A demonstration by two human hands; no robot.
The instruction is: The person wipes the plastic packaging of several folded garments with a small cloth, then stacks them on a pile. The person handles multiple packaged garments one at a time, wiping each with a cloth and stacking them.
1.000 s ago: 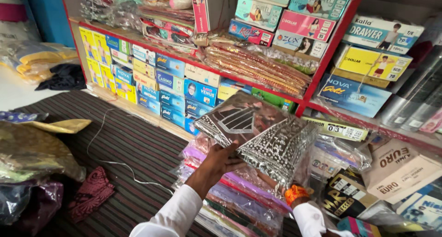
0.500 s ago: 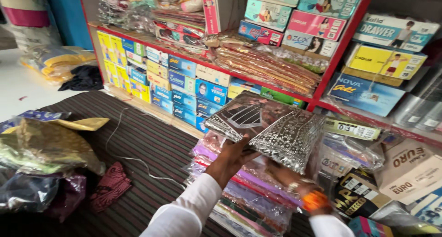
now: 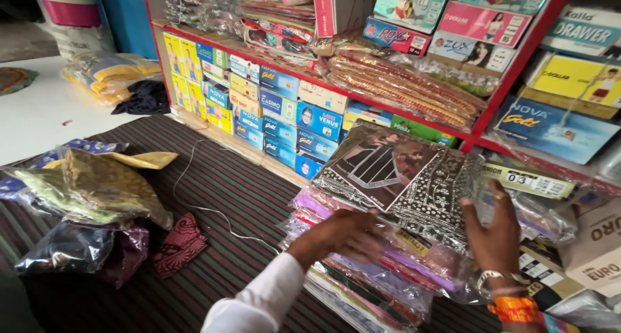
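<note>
Bright, even light across the shelves (image 3: 414, 107), soft shadows only; glare flickers on the plastic-wrapped packets (image 3: 401, 178); left hand (image 3: 346, 236) slightly motion-blurred, and the frame edges bend with wide-angle distortion

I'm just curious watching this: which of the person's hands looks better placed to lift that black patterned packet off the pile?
Probably the right hand: its fingers already touch the black patterned packet at its edge, while the left hand rests lower, on the stack of packets.

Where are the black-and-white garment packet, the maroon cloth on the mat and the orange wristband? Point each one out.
black-and-white garment packet (image 3: 401, 171), head view, on its patterned front face.
maroon cloth (image 3: 181, 242), head view, on its middle fold.
orange wristband (image 3: 515, 308), head view, on the band at the right wrist.
</note>
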